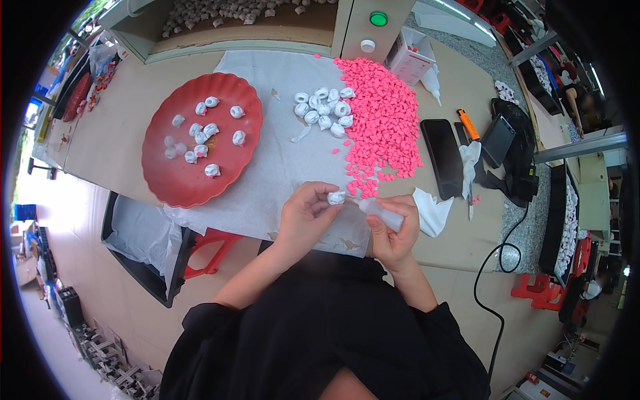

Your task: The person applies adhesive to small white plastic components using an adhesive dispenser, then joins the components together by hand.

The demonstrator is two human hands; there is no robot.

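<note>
Between the thumb and fingers of my left hand (pixel 308 215) is a small white round piece (pixel 337 198). My right hand (pixel 397 233) grips a translucent squeeze bottle (pixel 384 215), its narrow tip pointing left and close to the white piece; whether they touch is too small to tell. Beyond my hands, several similar white pieces (pixel 325 110) lie grouped on a pale sheet (pixel 267 167). To their right spreads a large heap of small pink pieces (pixel 380 120), its near end just past the bottle. More white pieces (pixel 201 137) sit in a red scalloped dish (pixel 180 183) at left, some with pink bits.
Right of the heap are a black phone (pixel 441 157), an orange-handled tool (pixel 468 125), crumpled white tissue (pixel 433 212) and a white box (pixel 409 57). A cabinet with a green button (pixel 378 19) stands at the back. A black lined tray (pixel 143 240) sits below the table's left edge.
</note>
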